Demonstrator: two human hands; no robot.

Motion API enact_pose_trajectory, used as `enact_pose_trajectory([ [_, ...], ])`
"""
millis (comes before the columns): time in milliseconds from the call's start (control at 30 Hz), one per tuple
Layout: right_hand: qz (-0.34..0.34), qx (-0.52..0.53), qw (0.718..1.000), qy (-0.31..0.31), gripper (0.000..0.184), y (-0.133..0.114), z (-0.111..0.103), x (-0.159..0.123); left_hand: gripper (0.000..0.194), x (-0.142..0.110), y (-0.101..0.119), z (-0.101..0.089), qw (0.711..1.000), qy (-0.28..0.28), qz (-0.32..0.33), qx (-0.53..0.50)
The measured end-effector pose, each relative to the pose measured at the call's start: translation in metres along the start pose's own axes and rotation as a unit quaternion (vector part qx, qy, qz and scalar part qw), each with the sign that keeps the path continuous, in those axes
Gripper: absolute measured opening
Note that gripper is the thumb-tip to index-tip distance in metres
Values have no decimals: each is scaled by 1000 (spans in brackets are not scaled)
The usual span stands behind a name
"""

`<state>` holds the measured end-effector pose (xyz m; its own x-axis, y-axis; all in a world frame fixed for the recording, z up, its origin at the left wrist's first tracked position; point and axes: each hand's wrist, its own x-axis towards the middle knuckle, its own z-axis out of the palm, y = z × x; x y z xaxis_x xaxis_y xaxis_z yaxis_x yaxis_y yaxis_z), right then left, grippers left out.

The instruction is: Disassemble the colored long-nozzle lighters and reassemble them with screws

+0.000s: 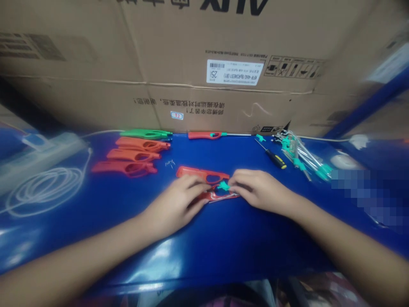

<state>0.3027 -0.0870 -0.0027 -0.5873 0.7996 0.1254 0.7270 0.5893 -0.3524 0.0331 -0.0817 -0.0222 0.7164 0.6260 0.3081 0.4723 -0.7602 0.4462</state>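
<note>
My left hand (183, 197) is closed on a red lighter shell half (220, 197) that lies on the blue table, its fingers at the shell's left part. With thumb and forefinger pinched, my right hand (255, 187) holds a small teal trigger (223, 186) over the handle opening of this shell. A thin metal strip or wire runs along the shell's near edge. Just behind, a second red shell half (194, 172) lies flat, close to the fingers of both hands. The fingers hide part of both shells.
Green shells (143, 134) and several orange-red shells (132, 154) lie left, near loose screws (170, 163). A red lighter (204, 135) lies by the cardboard box (179, 55). At right are a screwdriver (275, 158) and metal tubes with teal parts (305, 155); a coiled white cable (47, 192) lies far left.
</note>
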Motion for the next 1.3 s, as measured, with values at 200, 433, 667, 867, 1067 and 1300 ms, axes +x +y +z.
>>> enact_pose_trajectory([
  [200, -14, 38, 999, 6, 13, 0, -1, 0, 31, 1, 3, -4, 998, 6, -31, 63],
  [433, -41, 29, 999, -11, 14, -4, 0, 0, 36, 0, 3, -2, 997, -22, -32, 66],
  [667, -35, 28, 999, 1, 12, -6, 3, 1, 35, 1, 1, -2, 998, -26, -18, 52],
  [867, -39, 12, 999, -7, 14, -6, 6, 2, 35, -1, 0, 2, 999, -6, 4, 36],
  [1067, -64, 20, 998, 2, 18, -4, 10, 1, 25, 1, 3, 0, 999, -15, 1, 38],
  [1300, -107, -49, 993, 5, 22, -6, 12, 0, 24, 2, 4, -2, 999, -25, -16, 14],
])
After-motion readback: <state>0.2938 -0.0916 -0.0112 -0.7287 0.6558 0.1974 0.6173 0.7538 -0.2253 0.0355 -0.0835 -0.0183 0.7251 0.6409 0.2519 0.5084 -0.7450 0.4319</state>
